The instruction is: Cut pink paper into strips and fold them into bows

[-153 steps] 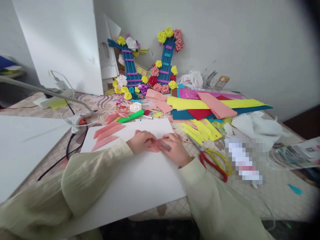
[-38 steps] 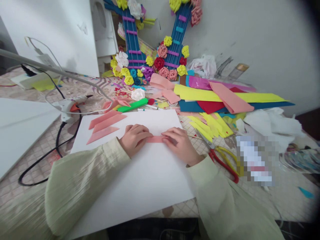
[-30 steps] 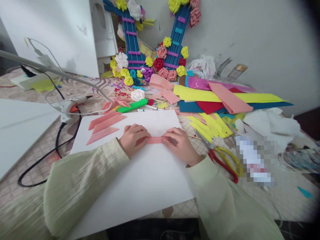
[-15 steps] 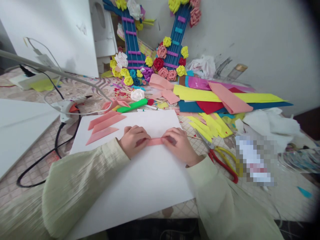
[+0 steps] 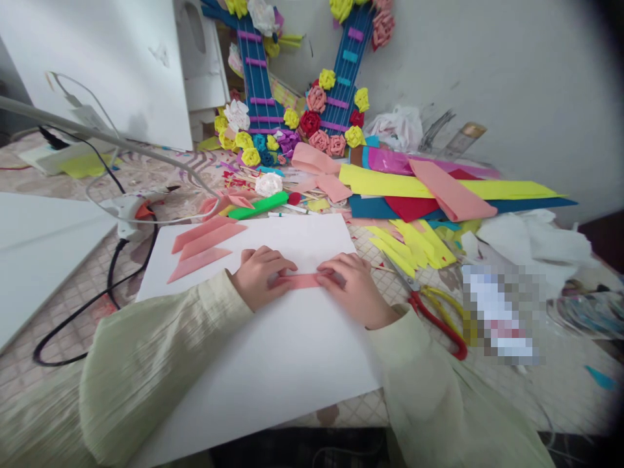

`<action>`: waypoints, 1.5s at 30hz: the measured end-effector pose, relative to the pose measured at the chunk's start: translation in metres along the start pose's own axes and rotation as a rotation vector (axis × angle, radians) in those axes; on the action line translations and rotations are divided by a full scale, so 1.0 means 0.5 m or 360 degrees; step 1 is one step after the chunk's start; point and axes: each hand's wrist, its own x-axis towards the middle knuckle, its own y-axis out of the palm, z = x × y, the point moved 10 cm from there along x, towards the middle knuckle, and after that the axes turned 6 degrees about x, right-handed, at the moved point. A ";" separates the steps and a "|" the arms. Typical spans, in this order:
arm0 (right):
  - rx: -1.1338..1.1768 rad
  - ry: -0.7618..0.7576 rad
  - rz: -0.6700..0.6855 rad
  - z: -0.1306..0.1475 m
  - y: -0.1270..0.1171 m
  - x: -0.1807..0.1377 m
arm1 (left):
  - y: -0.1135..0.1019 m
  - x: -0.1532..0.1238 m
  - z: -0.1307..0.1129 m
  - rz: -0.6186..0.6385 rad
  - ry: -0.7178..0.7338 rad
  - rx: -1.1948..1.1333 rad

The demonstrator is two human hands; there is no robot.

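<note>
A narrow strip of pink crepe paper [image 5: 303, 281] stretches between my two hands, low over the white board [image 5: 273, 364]. My left hand [image 5: 263, 276] pinches its left end between thumb and fingers. At the other end, my right hand [image 5: 358, 289] has thumb and fingers closed on the strip. Both ends are hidden by the fingers. Several slanted pink paper pieces [image 5: 207, 244] lie on the board's upper left, beyond my left hand. Scissors with red and yellow handles [image 5: 439, 318] rest to the right of my right hand.
A white glue gun [image 5: 129, 211] with a black cord lies at left. Behind the board are a green stick [image 5: 259, 205], yellow paper strips [image 5: 419, 244] and long folded crepe sheets [image 5: 448, 185]. Two blue paper guitars [image 5: 260, 84] with paper flowers lean on the wall.
The pink strip has come slightly nearer to me and shows a little more length between my fingers. My hands have shifted only slightly; both stay on the strip.
</note>
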 end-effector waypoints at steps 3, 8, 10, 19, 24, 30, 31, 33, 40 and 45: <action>0.0018 0.0037 0.0045 0.000 0.001 -0.003 | 0.006 -0.001 0.001 0.0049 -0.0014 -0.0015; 0.0019 0.0073 0.0052 0.000 -0.001 -0.009 | 0.003 -0.003 -0.007 0.0056 -0.0002 -0.0060; 0.0045 0.0066 0.0053 0.002 0.000 -0.011 | 0.002 -0.004 -0.016 0.0056 0.0044 -0.0081; 0.0371 -0.0002 0.0033 0.025 -0.010 -0.011 | 0.011 -0.008 -0.016 0.0081 0.0014 -0.0267; 0.0505 -0.0115 0.0055 0.048 -0.009 -0.010 | -0.010 -0.008 -0.041 -0.0063 0.0219 -0.0373; 0.0623 -0.0146 0.0041 0.059 -0.004 -0.009 | -0.008 -0.016 -0.033 -0.0025 0.0053 -0.0506; 0.0645 -0.0129 0.0021 0.058 -0.005 -0.009 | -0.007 -0.017 -0.027 -0.0022 -0.0003 -0.0485; 0.0674 -0.0075 -0.0007 0.052 -0.005 -0.010 | -0.009 -0.018 -0.019 -0.0045 -0.0063 -0.0461; 0.0566 0.0055 -0.0027 0.029 -0.004 -0.011 | -0.009 -0.015 -0.016 0.0031 -0.0118 -0.0679; 0.0630 0.0134 -0.0143 0.001 -0.028 -0.014 | 0.002 -0.016 0.005 0.0099 -0.0269 -0.0938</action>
